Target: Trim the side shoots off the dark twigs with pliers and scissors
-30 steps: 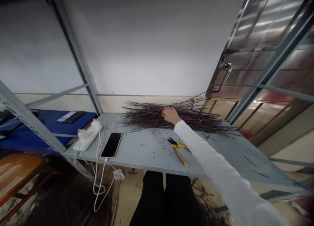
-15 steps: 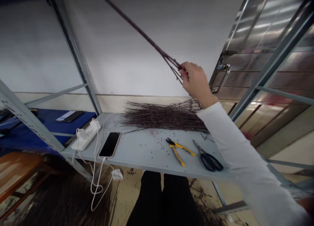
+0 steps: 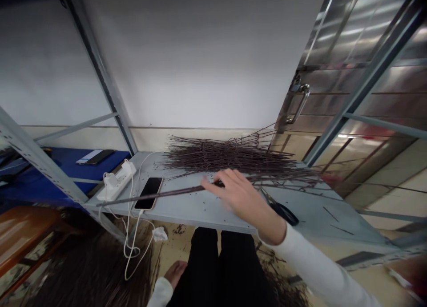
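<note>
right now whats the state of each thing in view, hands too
right hand, closed on a long twig above the grey table
long twig, held out nearly level, passing over the smartphone
left hand, low beside the legs, holding nothing
twig pile, loose heap on the table
smartphone, face up, screen dark, cable plugged in
power strip, on the table, plugs in its sockets
scissors, lying on the table, partly hidden behind the hand

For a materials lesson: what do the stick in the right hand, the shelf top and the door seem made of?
The stick in the right hand looks like dry wood: a dark, matt twig. The shelf top seems grey-painted metal, smooth and dull. The door looks like polished steel, mirroring light.
</note>
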Tool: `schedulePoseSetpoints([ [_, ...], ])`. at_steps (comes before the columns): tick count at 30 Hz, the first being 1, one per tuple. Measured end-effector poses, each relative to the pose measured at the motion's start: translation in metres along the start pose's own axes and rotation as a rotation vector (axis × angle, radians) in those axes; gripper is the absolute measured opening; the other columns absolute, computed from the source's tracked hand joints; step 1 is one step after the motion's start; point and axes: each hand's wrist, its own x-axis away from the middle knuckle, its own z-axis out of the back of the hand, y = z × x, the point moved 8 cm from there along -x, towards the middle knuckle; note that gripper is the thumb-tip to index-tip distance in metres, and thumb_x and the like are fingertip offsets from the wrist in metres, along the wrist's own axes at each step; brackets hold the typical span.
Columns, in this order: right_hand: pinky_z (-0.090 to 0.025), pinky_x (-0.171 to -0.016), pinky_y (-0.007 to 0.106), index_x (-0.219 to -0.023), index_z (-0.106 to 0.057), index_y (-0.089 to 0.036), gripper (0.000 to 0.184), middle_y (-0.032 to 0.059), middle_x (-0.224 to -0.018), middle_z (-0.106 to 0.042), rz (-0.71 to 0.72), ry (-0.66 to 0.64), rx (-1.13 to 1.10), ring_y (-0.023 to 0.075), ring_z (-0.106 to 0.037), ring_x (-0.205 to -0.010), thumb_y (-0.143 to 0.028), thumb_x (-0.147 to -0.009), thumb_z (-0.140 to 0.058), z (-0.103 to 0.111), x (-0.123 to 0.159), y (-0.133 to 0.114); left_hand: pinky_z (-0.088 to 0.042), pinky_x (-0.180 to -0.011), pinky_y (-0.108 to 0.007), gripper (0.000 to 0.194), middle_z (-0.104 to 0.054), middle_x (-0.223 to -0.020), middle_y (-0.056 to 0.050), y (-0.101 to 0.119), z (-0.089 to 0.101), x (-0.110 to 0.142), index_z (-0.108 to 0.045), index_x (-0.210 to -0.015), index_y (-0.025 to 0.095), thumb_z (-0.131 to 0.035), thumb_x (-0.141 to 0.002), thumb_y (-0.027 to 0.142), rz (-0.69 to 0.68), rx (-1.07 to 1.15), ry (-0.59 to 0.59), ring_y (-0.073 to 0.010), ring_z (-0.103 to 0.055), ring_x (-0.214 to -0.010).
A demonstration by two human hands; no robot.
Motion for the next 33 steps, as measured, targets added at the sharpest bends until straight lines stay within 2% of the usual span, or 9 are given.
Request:
schedulePoseSetpoints([
  [4, -0.041, -0.073, 0.031, -0.112, -0.057, -0.022, 0.039, 0.0054, -0.082, -0.055, 0.051, -0.029, -0.031, 0.0188, -0.049, -0.077, 0.0, -0.083, -0.041, -0.013, 0.021, -0.024, -0.045, -0.089, -0.041, 0.054, -0.068, -0.111, -0.012, 0.017, -0.017, -0.023, -0.066, -0.106, 0.017, -0.042, -0.086, 0.061, 0.005, 0.144, -0.084, -0.0271, -0.061, -0.106],
  [7, -0.041, -0.075, 0.03, -0.109, -0.057, -0.024, 0.031, 0.0035, -0.08, -0.056, 0.098, -0.026, -0.046, 0.0178, -0.05, -0.077, -0.006, -0.086, -0.046, -0.018, 0.035, -0.039, -0.051, -0.071, -0.033, 0.064, -0.07, -0.108, -0.014, 0.064, -0.052, -0.021, -0.068, -0.106, 0.015, -0.038, -0.084, 0.067, -0.097, 0.507, -0.403, -0.0249, -0.067, -0.094],
  [10, -0.042, -0.081, 0.032, -0.106, -0.058, -0.024, 0.025, 0.0034, -0.082, -0.058, 0.146, -0.013, -0.042, 0.0174, -0.052, -0.082, -0.009, -0.089, -0.047, -0.021, 0.048, -0.047, -0.053, -0.055, -0.03, 0.075, -0.07, -0.106, -0.018, 0.106, -0.082, 0.0, -0.067, -0.106, 0.009, -0.029, -0.084, 0.07, -0.138, 0.596, -0.733, -0.0255, -0.069, -0.083],
  [13, -0.042, -0.088, 0.035, -0.104, -0.059, -0.025, 0.025, 0.0035, -0.084, -0.061, 0.158, -0.007, -0.039, 0.0174, -0.055, -0.086, -0.009, -0.089, -0.048, -0.021, 0.059, -0.045, -0.048, -0.039, -0.023, 0.068, -0.071, -0.097, -0.017, 0.134, -0.094, 0.022, -0.062, -0.114, 0.01, -0.047, -0.08, 0.067, -0.182, 0.587, -0.888, -0.0219, -0.069, -0.065],
  [16, -0.043, -0.093, 0.036, -0.108, -0.06, -0.027, 0.029, 0.0033, -0.089, -0.064, 0.147, 0.004, -0.063, 0.0169, -0.057, -0.09, -0.008, -0.089, -0.049, -0.019, 0.065, -0.039, -0.039, -0.03, -0.016, 0.048, -0.07, -0.079, -0.01, 0.144, -0.099, 0.036, -0.058, -0.119, 0.013, -0.066, -0.08, 0.039, -0.144, 0.444, -0.887, -0.0138, -0.063, -0.044],
  [20, -0.043, -0.099, 0.039, -0.118, -0.057, -0.028, 0.035, 0.0056, -0.113, -0.063, 0.059, 0.045, -0.129, 0.0193, -0.054, -0.109, -0.01, -0.09, -0.046, -0.016, 0.072, -0.026, -0.03, -0.024, -0.012, 0.048, -0.063, -0.057, 0.0, 0.155, -0.092, 0.036, -0.056, -0.121, 0.015, -0.066, -0.08, 0.04, -0.15, 0.351, -0.664, -0.0057, -0.045, -0.025],
  [26, -0.04, -0.101, 0.052, -0.131, -0.044, -0.03, 0.043, 0.0133, -0.137, -0.041, -0.476, 0.212, -0.292, 0.0303, -0.039, -0.129, -0.032, -0.089, -0.052, -0.024, 0.105, 0.011, -0.024, -0.023, -0.009, 0.047, -0.053, -0.047, 0.006, 0.163, -0.106, 0.042, -0.055, -0.124, 0.016, -0.058, -0.086, 0.043, -0.294, 0.347, -0.618, -0.001, -0.031, -0.021],
  [30, -0.042, -0.101, 0.049, -0.133, -0.034, -0.027, 0.042, 0.0137, -0.139, -0.04, -1.033, 0.479, -0.694, 0.0277, -0.043, -0.128, -0.043, -0.094, -0.034, -0.049, 0.144, 0.032, -0.025, -0.023, -0.009, 0.045, -0.041, -0.043, 0.01, 0.168, -0.116, 0.05, -0.061, -0.118, 0.017, -0.051, -0.088, 0.048, -0.344, 0.452, -0.642, -0.0001, -0.024, -0.02],
  [33, -0.053, -0.085, 0.044, -0.121, -0.045, -0.022, 0.055, 0.0144, -0.118, -0.06, -1.149, 0.42, -1.314, 0.0259, -0.063, -0.1, -0.057, -0.093, -0.014, -0.08, 0.134, 0.018, -0.024, -0.023, -0.01, 0.051, -0.035, -0.04, 0.011, 0.171, -0.124, 0.049, -0.064, -0.114, 0.014, -0.043, -0.09, 0.054, -0.318, 0.462, -0.605, -0.0006, -0.021, -0.021],
])
